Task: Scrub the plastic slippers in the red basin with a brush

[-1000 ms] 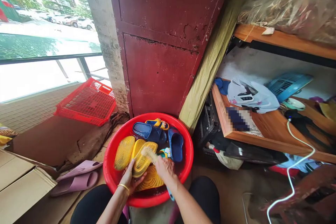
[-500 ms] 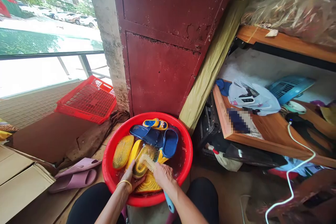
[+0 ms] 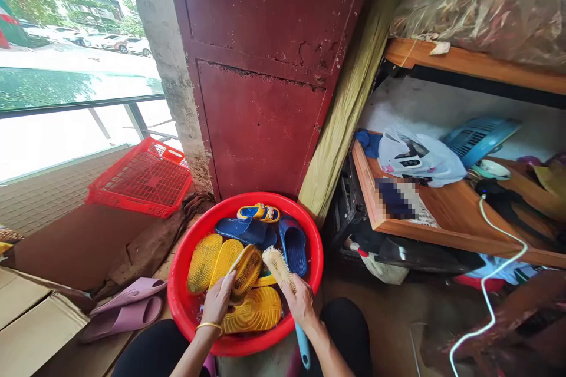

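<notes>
My left hand (image 3: 217, 301) is closed on the edge of a yellow slipper (image 3: 248, 271), which is tilted with its ridged sole showing. In my right hand (image 3: 300, 300) is a scrub brush (image 3: 276, 265) with pale bristles and a blue handle; it is beside the slipper, apart from it. Below them is a red basin (image 3: 177, 271) of water. In it lie several yellow slippers, sole up, such as the one at the front (image 3: 254, 312). Toward the back are blue slippers (image 3: 241, 230) and a small yellow-and-blue slipper (image 3: 259, 212).
Pink slippers (image 3: 128, 309) and cardboard (image 3: 39, 324) lie to the left of the basin. A red plastic crate (image 3: 141, 177) stands behind them. A maroon door (image 3: 260, 129) is at the back. Wooden shelving (image 3: 380, 221) with bags and a white cable (image 3: 484, 288) is on the right.
The brush has come off the yellow slipper and moved right, with its bristles turned upward. The slipper in my left hand is tilted up more. The view has shifted slightly.
</notes>
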`<action>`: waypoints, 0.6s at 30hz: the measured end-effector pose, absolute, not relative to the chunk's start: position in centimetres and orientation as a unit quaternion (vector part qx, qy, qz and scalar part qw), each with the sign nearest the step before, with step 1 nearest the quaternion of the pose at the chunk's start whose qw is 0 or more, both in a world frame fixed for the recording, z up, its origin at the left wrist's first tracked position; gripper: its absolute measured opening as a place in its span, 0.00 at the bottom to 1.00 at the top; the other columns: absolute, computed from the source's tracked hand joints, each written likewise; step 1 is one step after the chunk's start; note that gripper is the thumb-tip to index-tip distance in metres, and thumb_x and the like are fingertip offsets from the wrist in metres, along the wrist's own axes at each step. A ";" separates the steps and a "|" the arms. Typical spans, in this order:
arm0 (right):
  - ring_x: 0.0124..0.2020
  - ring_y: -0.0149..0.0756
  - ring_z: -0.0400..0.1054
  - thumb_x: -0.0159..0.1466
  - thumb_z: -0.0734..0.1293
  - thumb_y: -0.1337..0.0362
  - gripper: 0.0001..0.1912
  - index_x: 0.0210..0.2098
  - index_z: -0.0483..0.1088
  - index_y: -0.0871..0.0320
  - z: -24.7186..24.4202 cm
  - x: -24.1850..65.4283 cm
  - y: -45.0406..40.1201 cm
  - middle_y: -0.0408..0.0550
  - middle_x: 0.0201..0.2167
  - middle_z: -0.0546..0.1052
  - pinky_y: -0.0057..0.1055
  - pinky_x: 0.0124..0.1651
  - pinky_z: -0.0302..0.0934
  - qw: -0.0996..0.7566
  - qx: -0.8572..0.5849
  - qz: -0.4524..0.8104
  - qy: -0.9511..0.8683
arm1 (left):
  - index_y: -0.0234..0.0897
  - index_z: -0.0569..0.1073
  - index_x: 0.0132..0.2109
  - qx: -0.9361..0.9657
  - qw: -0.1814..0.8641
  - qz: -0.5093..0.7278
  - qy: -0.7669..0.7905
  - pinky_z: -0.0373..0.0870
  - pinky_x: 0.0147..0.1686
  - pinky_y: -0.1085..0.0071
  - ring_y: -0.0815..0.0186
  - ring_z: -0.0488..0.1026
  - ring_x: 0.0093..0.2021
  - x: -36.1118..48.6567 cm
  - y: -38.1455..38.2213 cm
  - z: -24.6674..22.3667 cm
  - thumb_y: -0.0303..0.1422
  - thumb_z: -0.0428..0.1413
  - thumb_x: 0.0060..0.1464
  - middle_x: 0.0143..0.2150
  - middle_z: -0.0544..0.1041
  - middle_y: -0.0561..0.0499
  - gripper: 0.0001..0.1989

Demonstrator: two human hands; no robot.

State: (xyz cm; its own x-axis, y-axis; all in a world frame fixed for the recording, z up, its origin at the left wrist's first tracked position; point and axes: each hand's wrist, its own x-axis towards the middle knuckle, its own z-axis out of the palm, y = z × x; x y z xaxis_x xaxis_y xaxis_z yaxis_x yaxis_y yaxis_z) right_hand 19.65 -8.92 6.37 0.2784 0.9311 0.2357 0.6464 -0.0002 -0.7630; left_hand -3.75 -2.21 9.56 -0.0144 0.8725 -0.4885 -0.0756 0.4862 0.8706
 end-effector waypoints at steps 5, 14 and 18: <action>0.24 0.38 0.69 0.63 0.62 0.52 0.14 0.31 0.71 0.55 6.8 19.5 -8.4 0.45 0.24 0.74 0.34 0.30 0.63 0.552 -0.676 0.248 -0.421 | 0.43 0.76 0.49 0.567 0.377 0.348 0.644 0.72 0.48 0.61 0.46 0.76 0.51 -5.9 -0.9 13.0 0.49 0.57 0.52 0.42 0.81 0.45 0.22; 0.14 0.30 0.63 0.56 0.64 0.35 0.30 0.32 0.69 0.58 7.0 21.5 -7.8 0.41 0.18 0.71 0.26 0.17 0.55 0.681 -0.615 0.347 -0.196 | 0.40 0.75 0.51 0.679 0.133 0.178 0.700 0.48 0.66 0.42 0.40 0.56 0.69 -8.9 2.0 9.3 0.37 0.56 0.53 0.63 0.71 0.36 0.18; 0.14 0.30 0.63 0.54 0.65 0.34 0.30 0.31 0.68 0.57 7.4 21.9 -7.6 0.41 0.18 0.71 0.24 0.15 0.54 0.700 -0.596 0.359 -0.159 | 0.43 0.77 0.44 0.644 0.291 0.332 0.625 0.45 0.68 0.47 0.44 0.52 0.71 -4.1 0.8 8.6 0.33 0.61 0.48 0.60 0.73 0.40 0.13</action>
